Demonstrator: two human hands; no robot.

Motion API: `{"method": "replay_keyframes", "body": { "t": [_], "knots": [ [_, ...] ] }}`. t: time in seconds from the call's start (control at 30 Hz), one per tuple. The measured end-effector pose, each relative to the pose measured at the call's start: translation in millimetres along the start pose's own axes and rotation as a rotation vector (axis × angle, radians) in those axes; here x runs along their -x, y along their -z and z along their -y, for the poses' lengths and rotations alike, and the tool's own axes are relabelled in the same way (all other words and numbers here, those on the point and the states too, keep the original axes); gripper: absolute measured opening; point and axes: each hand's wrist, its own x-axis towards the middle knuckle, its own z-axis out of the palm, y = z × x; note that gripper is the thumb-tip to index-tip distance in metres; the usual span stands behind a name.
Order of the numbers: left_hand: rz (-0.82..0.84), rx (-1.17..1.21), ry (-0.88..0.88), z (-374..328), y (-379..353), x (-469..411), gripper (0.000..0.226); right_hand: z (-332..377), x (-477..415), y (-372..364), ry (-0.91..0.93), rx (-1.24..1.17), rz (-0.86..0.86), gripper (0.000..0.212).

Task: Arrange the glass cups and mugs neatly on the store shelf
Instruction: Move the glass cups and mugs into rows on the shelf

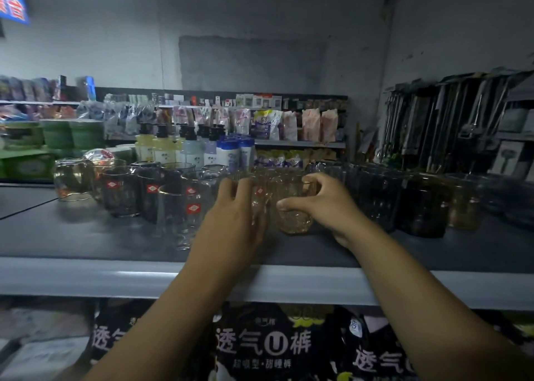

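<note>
A dark shelf (86, 236) carries rows of glass cups and mugs. My right hand (320, 204) grips a small textured amber glass cup (293, 221) by its rim and side, near the shelf's middle. My left hand (237, 210) wraps around another textured glass cup (260, 190) just left of it; my fingers hide most of that cup. Clear tumblers with red diamond labels (179, 207) stand to the left, with a clear mug (72, 181) at the far left. Darker glasses (422, 207) line up to the right.
The shelf's grey front edge (86, 276) runs across below my arms. Behind the glasses stand pump bottles (164, 146) and blue-capped bottles (237, 149). Dark packages with white lettering (260, 346) fill the shelf below. Metal utensils (450, 126) hang at the right.
</note>
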Motion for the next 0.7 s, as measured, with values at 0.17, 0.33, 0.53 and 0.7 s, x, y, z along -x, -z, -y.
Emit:
{"method": "replay_keyframes", "body": {
  "t": [0.17, 0.33, 0.53, 0.7],
  "knots": [
    [0.103, -0.15, 0.148, -4.8, -4.5, -16.7, 0.068, -10.2, -7.3, -12.0, 0.019, 0.054, -0.006, 0.097],
    [0.206, -0.162, 0.243, 2.5, -17.3, -31.7, 0.076, -15.8, -4.5, -13.0, 0.075, 0.152, 0.002, 0.092],
    [0.176, -0.176, 0.249, 8.1, -27.1, -33.5, 0.07, -22.0, 0.3, -7.6, 0.075, 0.095, -0.002, 0.072],
    [0.118, -0.162, 0.254, 6.8, -29.7, -28.8, 0.06, -25.4, -0.7, -9.9, 0.084, 0.09, -0.034, 0.071]
  ]
}}
